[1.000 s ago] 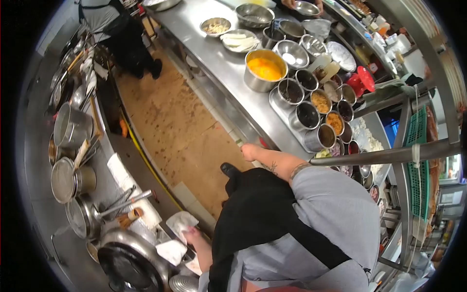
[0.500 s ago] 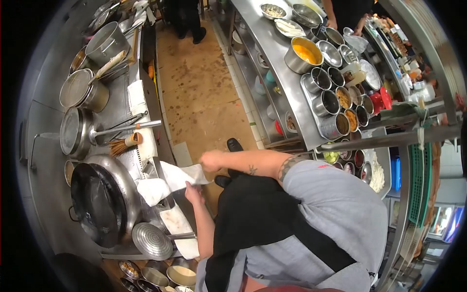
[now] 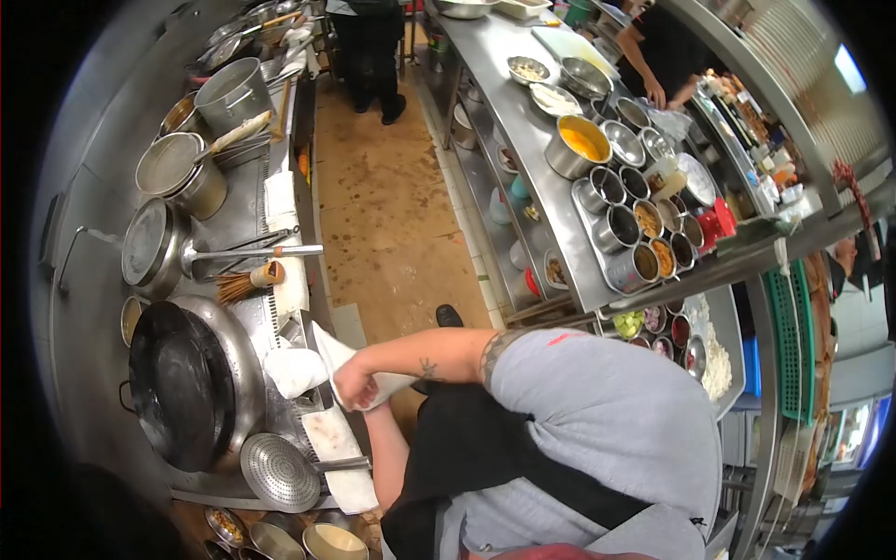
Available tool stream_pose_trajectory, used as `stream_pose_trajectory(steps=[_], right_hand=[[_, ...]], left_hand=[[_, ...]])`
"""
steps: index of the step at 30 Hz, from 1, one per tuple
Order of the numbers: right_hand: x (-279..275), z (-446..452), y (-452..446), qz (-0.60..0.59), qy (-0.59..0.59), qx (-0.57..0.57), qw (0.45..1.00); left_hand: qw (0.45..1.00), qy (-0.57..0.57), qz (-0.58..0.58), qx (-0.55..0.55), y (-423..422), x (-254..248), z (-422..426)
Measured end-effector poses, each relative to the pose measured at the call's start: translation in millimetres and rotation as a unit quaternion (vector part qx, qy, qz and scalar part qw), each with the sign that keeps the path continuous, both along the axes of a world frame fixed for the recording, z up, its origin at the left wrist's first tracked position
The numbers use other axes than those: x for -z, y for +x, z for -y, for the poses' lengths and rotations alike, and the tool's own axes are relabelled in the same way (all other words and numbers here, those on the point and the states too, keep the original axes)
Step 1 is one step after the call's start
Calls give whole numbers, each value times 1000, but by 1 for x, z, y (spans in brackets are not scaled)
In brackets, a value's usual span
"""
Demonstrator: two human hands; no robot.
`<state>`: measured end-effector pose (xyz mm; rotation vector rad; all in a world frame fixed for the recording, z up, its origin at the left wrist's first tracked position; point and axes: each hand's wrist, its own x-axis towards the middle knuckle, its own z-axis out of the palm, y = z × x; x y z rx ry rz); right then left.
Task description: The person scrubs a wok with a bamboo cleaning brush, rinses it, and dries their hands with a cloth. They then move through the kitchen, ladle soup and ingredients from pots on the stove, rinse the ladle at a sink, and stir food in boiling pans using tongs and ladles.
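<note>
**Limp white fabric cloth [image 3: 329, 349], folds visible**

Location: eight o'clock of centre. Bare right hand [image 3: 354, 384]: closed, gripping cloth. Left hand [image 3: 373, 405]: mostly hidden, grip cannot be told. From cloth: round black metal wok [image 3: 182, 387], nine o'clock; stiff-bristled brown brush [image 3: 245, 283], ten; round perforated steel skimmer [image 3: 279, 472], seven.

Grey short-sleeved shirt [image 3: 616, 411], red mark [image 3: 563, 339] near its twelve o'clock edge; black apron [image 3: 471, 439] towards nine; tattooed right forearm [image 3: 439, 356]; dark shoe [image 3: 448, 315].

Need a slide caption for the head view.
Right hand holding a white cloth, a black wok close by.
</note>
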<state>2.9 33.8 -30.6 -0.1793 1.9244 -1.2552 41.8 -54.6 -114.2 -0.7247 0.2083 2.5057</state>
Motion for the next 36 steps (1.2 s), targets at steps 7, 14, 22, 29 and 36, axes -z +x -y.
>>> stream_pose_trajectory(steps=[7, 14, 22, 29, 36], right_hand=[[57, 5, -25, 139, -483, 700, 507], [48, -8, -12, 51, -360, 650, 667], [60, -13, 13, -212, -21, 404, 889], [34, -15, 43, 187, -301, 672, 651], [55, -12, 36, 208, -255, 661, 674]], left_hand=[[992, -19, 9, 128, -17, -8, -36], [983, -43, 1, 176, -46, -17, -48], [984, -77, -20, 161, -53, -3, -56], [973, -127, -7, 192, -26, 22, -48], [968, -165, -7, 187, -37, 50, -23]])
